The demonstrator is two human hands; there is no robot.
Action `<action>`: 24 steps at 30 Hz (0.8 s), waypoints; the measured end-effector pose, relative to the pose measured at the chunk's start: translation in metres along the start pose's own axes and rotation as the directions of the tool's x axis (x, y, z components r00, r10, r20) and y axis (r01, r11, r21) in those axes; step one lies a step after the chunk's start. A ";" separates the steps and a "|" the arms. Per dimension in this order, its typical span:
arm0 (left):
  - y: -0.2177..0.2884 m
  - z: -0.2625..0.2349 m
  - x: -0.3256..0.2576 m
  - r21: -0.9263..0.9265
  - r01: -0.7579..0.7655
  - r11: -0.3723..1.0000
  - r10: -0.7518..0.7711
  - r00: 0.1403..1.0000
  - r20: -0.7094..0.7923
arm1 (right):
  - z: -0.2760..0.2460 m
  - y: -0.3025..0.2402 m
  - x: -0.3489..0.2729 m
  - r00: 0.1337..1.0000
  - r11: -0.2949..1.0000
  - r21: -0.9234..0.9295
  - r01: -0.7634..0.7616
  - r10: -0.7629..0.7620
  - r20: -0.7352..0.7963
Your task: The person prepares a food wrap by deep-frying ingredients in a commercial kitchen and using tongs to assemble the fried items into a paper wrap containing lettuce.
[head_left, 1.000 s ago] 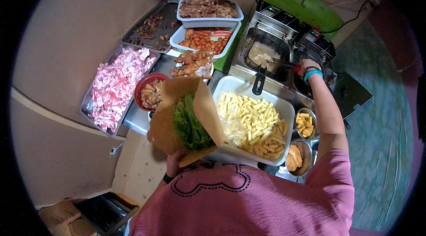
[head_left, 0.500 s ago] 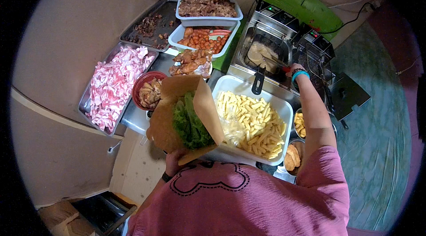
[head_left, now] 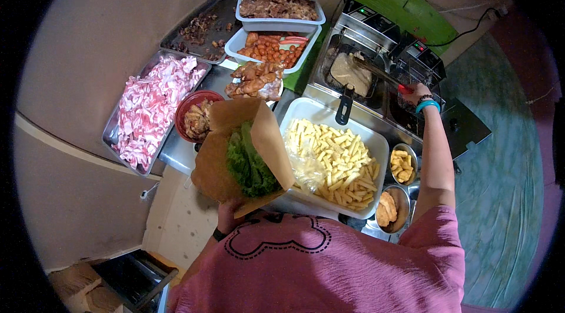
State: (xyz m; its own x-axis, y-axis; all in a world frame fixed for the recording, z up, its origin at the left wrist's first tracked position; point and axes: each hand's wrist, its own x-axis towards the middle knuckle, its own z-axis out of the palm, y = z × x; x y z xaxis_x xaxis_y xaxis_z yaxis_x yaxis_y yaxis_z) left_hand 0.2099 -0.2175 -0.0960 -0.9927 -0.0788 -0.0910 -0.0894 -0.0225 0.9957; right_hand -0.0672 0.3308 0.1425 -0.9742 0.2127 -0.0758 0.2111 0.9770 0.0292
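My left hand (head_left: 230,214) is closed on the lower edge of an open brown paper box (head_left: 272,136), holding it tilted near my chest. Green lettuce leaves (head_left: 253,167) lie inside. At the fryer, my right hand (head_left: 416,95) is wrapped round the red-handled end of metal tongs (head_left: 376,71). The tongs' tips reach a pale tan, flattish mass (head_left: 349,71) in the wire fryer basket (head_left: 372,89); I cannot tell what food it is, or whether the tips grip it. The basket's black handle (head_left: 345,107) points toward me.
A white tub of raw fries (head_left: 335,160) with a clear plastic bag stands between box and fryer. Metal bowls of fried pieces (head_left: 402,164) are at its right. Sliced raw meat (head_left: 154,110), a red bowl (head_left: 182,116), small sausages (head_left: 273,52) and cooked meat (head_left: 276,5) fill the left and back.
My right hand has moved right with the tongs, and more of the pale mass shows in the basket. The paper box has shifted slightly left; my left hand still holds it.
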 end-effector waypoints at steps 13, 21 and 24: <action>0.043 0.000 -0.001 0.431 -0.352 0.831 0.302 0.936 0.182 | 0.071 -0.042 0.023 0.999 0.980 -0.198 0.022 -0.012 0.053; 0.033 0.001 0.003 0.161 -0.157 0.974 0.146 0.986 0.078 | 0.043 -0.029 0.015 0.973 0.999 -0.012 -0.042 0.044 0.228; 0.013 -0.006 0.001 0.270 -0.125 0.955 0.093 0.987 0.128 | 0.030 -0.025 -0.007 0.993 0.999 -0.015 -0.030 0.031 0.117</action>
State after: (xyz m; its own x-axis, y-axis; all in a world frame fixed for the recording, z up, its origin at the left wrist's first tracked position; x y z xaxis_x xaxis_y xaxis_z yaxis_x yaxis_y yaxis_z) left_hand 0.2080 -0.2243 -0.0835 -0.9988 0.0481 0.0051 0.0173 0.2577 0.9661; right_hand -0.0633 0.3048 0.1122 -0.9510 0.2429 -0.1915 0.2385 0.9700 0.0460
